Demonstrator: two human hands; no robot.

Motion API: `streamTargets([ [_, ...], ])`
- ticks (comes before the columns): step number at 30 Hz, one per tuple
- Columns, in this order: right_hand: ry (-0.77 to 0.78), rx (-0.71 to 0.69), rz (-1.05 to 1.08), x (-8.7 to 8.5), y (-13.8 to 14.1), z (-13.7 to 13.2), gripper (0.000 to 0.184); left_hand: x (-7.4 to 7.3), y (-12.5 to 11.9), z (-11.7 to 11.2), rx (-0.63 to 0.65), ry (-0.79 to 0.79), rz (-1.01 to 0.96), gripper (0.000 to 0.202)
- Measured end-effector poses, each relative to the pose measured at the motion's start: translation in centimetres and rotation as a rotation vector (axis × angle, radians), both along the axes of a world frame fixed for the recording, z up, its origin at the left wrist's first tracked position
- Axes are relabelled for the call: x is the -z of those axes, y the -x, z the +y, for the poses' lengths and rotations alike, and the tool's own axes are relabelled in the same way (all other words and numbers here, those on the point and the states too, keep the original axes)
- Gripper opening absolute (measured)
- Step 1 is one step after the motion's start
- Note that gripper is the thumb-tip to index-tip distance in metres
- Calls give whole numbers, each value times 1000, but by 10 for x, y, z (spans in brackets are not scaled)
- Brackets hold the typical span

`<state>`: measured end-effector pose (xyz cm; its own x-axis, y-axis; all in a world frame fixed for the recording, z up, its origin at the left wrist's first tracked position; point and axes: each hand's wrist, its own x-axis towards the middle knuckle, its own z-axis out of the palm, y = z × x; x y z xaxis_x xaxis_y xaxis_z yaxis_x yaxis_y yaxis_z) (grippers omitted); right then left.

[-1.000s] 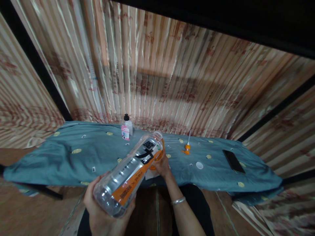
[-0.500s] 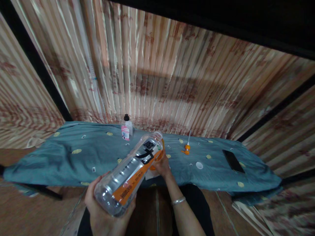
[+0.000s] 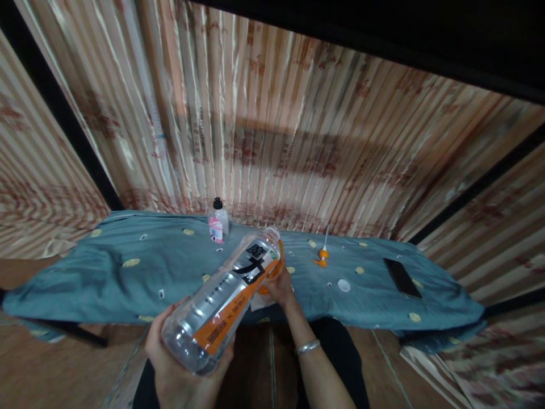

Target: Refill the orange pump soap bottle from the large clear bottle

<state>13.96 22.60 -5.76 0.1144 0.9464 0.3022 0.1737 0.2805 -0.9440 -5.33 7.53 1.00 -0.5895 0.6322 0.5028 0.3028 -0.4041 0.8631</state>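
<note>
My left hand [image 3: 187, 358] is closed around the base of a clear plastic drink bottle [image 3: 221, 301] with a silver, black and orange label. The bottle is uncapped and tilted, its mouth up and to the right. Behind its neck, my right hand [image 3: 280, 287] wraps round an orange container [image 3: 278, 262], mostly hidden by the bottle. Whether the bottle's mouth touches that container I cannot tell. An orange pump head [image 3: 323, 255] with a clear tube lies on the blue sheet to the right, near a white round cap [image 3: 343, 285].
A clear bottle with a black cap and pink label [image 3: 217, 222] stands at the back of the blue-sheeted bed [image 3: 170, 250]. A black phone [image 3: 402, 278] lies at the right. Striped curtains [image 3: 272, 125] hang behind, and a dark frame bar [image 3: 383, 40] crosses above.
Both hands and the tilted bottle hold nearly the same pose. The whole view has shifted very slightly.
</note>
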Motion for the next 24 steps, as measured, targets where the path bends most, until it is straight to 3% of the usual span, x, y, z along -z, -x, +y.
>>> streamTargets([
  [7,-20,32,37,10,2,3,89,-1,-3,-2,-70,53,-42,101],
  [14,-7,19,16,1,0,0,87,3,3,0,-35,36,25,105],
  [24,-37,9,63,-2,2,-4,83,0,1,1,-14,93,-206,104],
])
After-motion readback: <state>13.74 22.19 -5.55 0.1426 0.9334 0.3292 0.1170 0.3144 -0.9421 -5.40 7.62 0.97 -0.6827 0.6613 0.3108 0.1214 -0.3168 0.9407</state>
